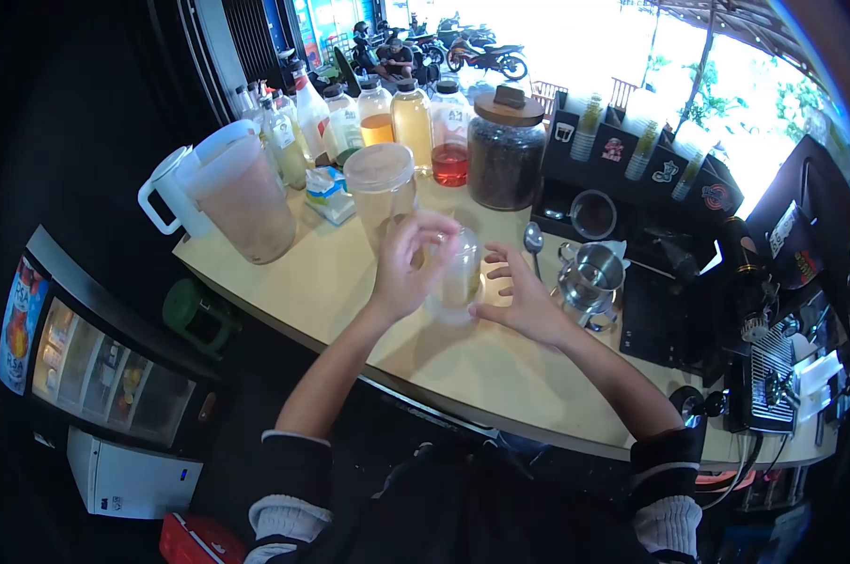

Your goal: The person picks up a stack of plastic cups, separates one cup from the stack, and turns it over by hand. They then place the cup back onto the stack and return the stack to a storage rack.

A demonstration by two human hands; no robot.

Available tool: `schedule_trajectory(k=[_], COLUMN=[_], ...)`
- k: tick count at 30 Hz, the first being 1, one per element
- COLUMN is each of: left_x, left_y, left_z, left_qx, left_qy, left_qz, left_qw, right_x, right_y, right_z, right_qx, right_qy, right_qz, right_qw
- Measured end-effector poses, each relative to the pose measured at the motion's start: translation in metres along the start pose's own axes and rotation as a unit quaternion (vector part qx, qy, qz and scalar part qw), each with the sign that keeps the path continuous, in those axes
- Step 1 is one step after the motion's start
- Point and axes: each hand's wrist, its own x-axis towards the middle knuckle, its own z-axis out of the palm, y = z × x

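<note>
A clear plastic cup (458, 279) with a little pale yellow liquid stands on the beige counter (350, 282) in front of me. My left hand (406, 263) is wrapped around its top and left side. My right hand (522, 299) rests on the counter just right of the cup, fingers curled toward its lower side and touching it. A metal spoon (534, 241) lies just beyond my right hand.
Behind the cup stands a lidded clear jar (381, 193). A large pitcher (237, 197) is at left, a steel milk jug (592, 280) at right. Syrup bottles (411, 117) and a coffee-bean jar (506, 150) line the back. Stacked cups (646, 132) and machine parts crowd the right.
</note>
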Motion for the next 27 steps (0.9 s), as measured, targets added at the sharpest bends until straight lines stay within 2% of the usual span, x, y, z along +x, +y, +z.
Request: schedule_trajectory(k=[2, 3, 5, 6, 8, 9, 11, 13, 18, 22, 27], left_x=[-0.030, -0.041, -0.061, -0.069, -0.073, -0.074, -0.071, -0.067, -0.058, -0.063, -0.066], left_y=[-0.016, -0.023, -0.031, -0.037, -0.052, -0.059, -0.067, -0.071, -0.063, -0.074, -0.075], left_z=[-0.015, -0.020, -0.029, -0.033, -0.043, -0.045, -0.040, -0.032, -0.022, -0.021, -0.023], left_qx=[0.005, 0.000, 0.078, 0.074, 0.162, 0.159, 0.209, 0.219, 0.207, 0.207, 0.213], left_qy=[0.004, 0.005, -0.006, -0.006, -0.093, -0.094, -0.171, -0.181, -0.201, -0.169, -0.166], left_qz=[-0.107, -0.111, -0.142, -0.147, -0.132, -0.130, -0.149, -0.140, -0.124, -0.111, -0.114], left_qw=[0.994, 0.994, 0.987, 0.986, 0.974, 0.974, 0.951, 0.948, 0.949, 0.957, 0.956], right_x=[0.006, 0.009, 0.013, 0.017, 0.019, 0.020, 0.021, 0.018, 0.013, 0.013, 0.010], right_y=[0.021, 0.029, 0.045, 0.059, 0.049, 0.045, 0.043, 0.044, 0.051, 0.057, 0.048], right_z=[0.017, 0.025, 0.042, 0.049, 0.054, 0.056, 0.064, 0.071, 0.079, 0.085, 0.086], right_qx=[-0.014, -0.016, 0.040, 0.106, 0.057, 0.007, 0.041, 0.076, 0.032, -0.032, -0.036], right_qy=[-0.005, -0.006, 0.026, 0.024, 0.034, 0.046, 0.054, 0.091, 0.125, 0.167, 0.183], right_qz=[0.046, 0.052, 0.051, 0.031, 0.002, -0.031, -0.025, -0.013, 0.007, 0.011, 0.000], right_qw=[0.999, 0.998, 0.998, 0.994, 0.998, 0.998, 0.997, 0.993, 0.992, 0.985, 0.982])
